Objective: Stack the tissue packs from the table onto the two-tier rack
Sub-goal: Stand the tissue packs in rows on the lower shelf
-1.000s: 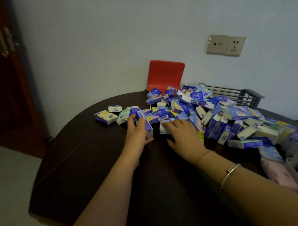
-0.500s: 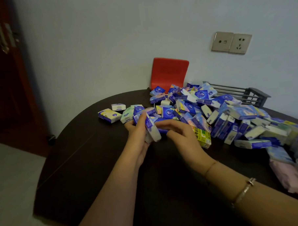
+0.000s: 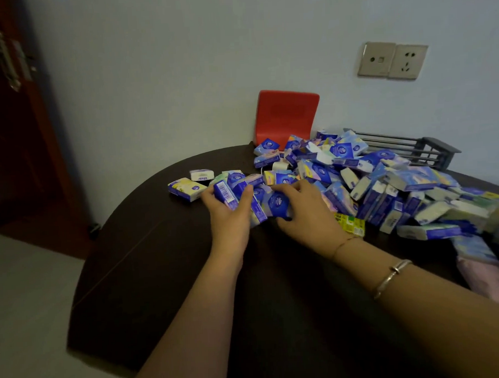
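Dark and round, the brown wooden tabletop (image 3: 160, 278) sits against a pale wall, heaped with small blue-and-white plastic-wrapped tissue packs (image 3: 385, 188). At the heap's near edge the left hand (image 3: 229, 215) curls its grip round a barcode-printed blue pack (image 3: 225, 193), while the right hand (image 3: 306, 212) clasps a neighbouring bundle of blue packs (image 3: 274, 203). Behind the pile stands the grey wire two-tier rack (image 3: 412, 150). These packs look light, squashy and slick-wrapped; pinching across the short sides seems safest.

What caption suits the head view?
Both hands, left hand and right hand, gather blue tissue packs beside the pile.
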